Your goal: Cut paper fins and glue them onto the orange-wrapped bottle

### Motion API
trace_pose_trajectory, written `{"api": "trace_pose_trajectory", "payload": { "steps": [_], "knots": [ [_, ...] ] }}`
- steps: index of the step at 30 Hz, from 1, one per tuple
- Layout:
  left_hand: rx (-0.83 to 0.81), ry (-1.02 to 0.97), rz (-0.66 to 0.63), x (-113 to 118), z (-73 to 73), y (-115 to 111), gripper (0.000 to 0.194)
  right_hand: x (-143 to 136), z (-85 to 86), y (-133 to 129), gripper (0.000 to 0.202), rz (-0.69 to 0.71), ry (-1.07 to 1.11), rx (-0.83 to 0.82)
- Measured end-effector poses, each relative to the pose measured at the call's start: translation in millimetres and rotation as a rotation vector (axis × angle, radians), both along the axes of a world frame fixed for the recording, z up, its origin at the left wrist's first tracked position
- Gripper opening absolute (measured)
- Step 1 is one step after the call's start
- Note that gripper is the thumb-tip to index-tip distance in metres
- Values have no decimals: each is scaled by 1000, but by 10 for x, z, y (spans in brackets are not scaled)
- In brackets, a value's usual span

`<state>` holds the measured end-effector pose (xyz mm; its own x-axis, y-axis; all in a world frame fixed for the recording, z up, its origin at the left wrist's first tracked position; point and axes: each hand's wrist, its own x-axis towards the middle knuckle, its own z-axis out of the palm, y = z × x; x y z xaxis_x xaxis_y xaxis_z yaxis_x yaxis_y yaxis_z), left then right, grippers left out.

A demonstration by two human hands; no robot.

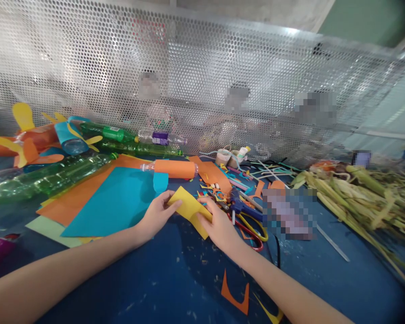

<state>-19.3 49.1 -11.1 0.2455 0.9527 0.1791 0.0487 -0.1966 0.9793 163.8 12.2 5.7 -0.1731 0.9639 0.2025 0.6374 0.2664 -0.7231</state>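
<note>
Between my two hands is a yellow piece of paper [189, 208], held above the blue table. My left hand [157, 213] pinches its left end, thumb on top. My right hand [219, 225] grips the right end, with the fingers partly behind it. Just beyond lies a clear bottle wrapped in orange paper [175, 169], with a rounded blue paper piece [160, 182] at its side. Left of my left hand, a large blue sheet [111, 207] rests over orange sheets [59, 209]. Close to my right hand are scissors with red and yellow handles [261, 229] and a blue glue gun [245, 208].
Green plastic bottles [54, 180] and paper-decorated bottles [37, 139] lie at the left. Corn husks [357, 193] cover the right side. Orange offcuts [235, 297] lie near the front. A perforated metal panel [189, 81] stands behind, with people beyond it.
</note>
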Motion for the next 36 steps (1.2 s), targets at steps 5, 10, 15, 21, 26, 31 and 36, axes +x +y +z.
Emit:
{"api": "trace_pose_trajectory", "payload": {
  "steps": [5, 10, 15, 21, 26, 31, 36],
  "knots": [
    [-13, -17, 63, -6, -59, 36, 26, -24, 4, -14, 32, 40, 100, -22],
    [-103, -209, 102, -12, -60, 47, 30, -53, 0, -32, 28, 70, 239, -85],
    [-159, -283, 93, -8, -27, 36, 35, -45, -57, -22, 15, 110, 170, -5],
    [-135, -200, 48, -9, -27, 21, 30, -44, -95, -28, 28, 57, 255, 23],
    [-96, -222, 72, -17, -34, 25, 20, -24, -105, 17, 26, -25, 321, 18],
    [-139, -262, 82, -2, 0, 4, 11, 0, -70, 29, 19, -23, 261, 140],
    [-150, -200, 25, 12, -15, -3, 27, -10, -39, -8, 20, -37, 209, 219]
  ]
}}
